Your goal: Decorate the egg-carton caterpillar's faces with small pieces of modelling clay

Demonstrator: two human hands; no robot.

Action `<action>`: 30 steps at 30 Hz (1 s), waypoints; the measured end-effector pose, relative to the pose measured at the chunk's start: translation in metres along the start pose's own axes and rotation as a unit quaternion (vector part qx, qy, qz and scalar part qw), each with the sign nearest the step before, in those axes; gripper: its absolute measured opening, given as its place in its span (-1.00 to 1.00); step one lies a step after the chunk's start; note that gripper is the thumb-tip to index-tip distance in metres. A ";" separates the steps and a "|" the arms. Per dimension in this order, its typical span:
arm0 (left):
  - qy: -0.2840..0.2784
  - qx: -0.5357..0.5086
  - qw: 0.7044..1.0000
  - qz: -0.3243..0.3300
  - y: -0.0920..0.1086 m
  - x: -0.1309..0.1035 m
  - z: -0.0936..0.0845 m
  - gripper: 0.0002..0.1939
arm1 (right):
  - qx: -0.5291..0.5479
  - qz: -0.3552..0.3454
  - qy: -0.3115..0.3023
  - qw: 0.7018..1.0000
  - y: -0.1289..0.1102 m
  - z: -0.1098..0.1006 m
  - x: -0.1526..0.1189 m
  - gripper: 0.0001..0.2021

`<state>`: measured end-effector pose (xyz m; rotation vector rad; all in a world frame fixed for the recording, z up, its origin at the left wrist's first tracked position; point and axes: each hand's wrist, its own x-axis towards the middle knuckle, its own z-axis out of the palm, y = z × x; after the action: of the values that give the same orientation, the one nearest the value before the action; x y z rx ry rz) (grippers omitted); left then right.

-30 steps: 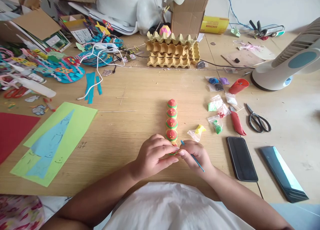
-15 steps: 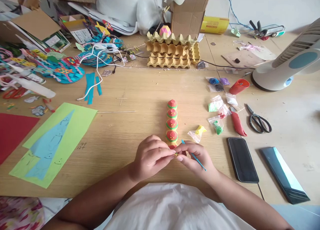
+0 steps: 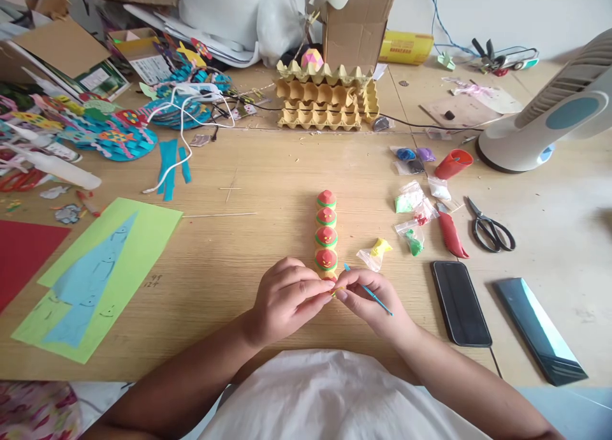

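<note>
You are apparently working a yellow bit [image 3: 336,291] at the near end of the red-capped row [image 3: 326,237]; the next move is likely calling for light pressure. Your right hand [image 3: 375,300] is gripping a blue tool [image 3: 377,298], now slanting less than half a second earlier; whether your left hand [image 3: 287,300] is pinching anything isn't showing.

Red domes [image 3: 326,237] banded green, blue tool [image 3: 376,297], lime-green paper [image 3: 141,258], black phone [image 3: 461,304]
</note>
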<state>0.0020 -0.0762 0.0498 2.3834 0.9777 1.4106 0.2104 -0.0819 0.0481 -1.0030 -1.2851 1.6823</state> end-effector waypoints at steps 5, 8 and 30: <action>-0.011 -0.005 1.000 0.014 0.001 -0.001 -0.001 -0.77 | 0.008 0.012 -0.011 1.000 0.000 0.001 -0.001 -0.80; -0.012 -0.009 1.000 0.011 0.002 0.000 -0.001 -0.79 | 0.026 0.020 -0.013 0.999 -0.003 0.001 -0.001 -0.81; -0.004 -0.057 0.998 0.011 0.001 0.001 -0.006 -0.84 | 0.073 0.012 -0.050 0.996 0.001 -0.001 -0.004 -0.91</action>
<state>-0.0022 -0.0770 0.0544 2.3230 0.8482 1.4225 0.2130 -0.0851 0.0475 -0.8594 -1.1981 1.8363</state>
